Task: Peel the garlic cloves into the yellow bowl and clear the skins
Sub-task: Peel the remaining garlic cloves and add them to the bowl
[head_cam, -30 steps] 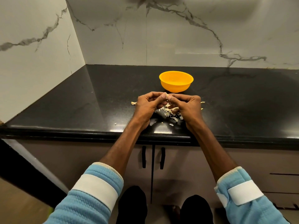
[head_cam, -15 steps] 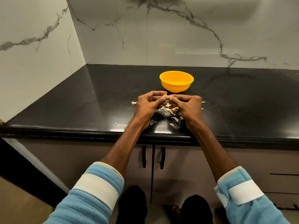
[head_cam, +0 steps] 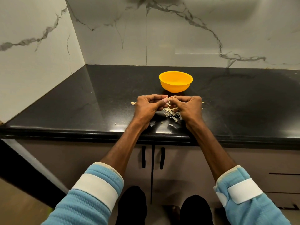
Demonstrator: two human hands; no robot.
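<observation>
We face a glossy black stone tabletop (head_cam: 113, 88) set into a corner where white marble-look wall panels (head_cam: 203, 38) with grey veins meet. Light glints along its rounded front edge. Beneath it we see taupe cabinet doors (head_cam: 81, 156) with two black vertical handles (head_cam: 143, 157), drawers (head_cam: 276, 182) at the right, and a tan floor (head_cam: 19, 205).

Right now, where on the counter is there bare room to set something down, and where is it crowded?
Mostly bare counter runs from the left hand to the left wall, and a wider patch lies right of the right hand and yellow bowl. Crowded: garlic skins between the hands.
</observation>
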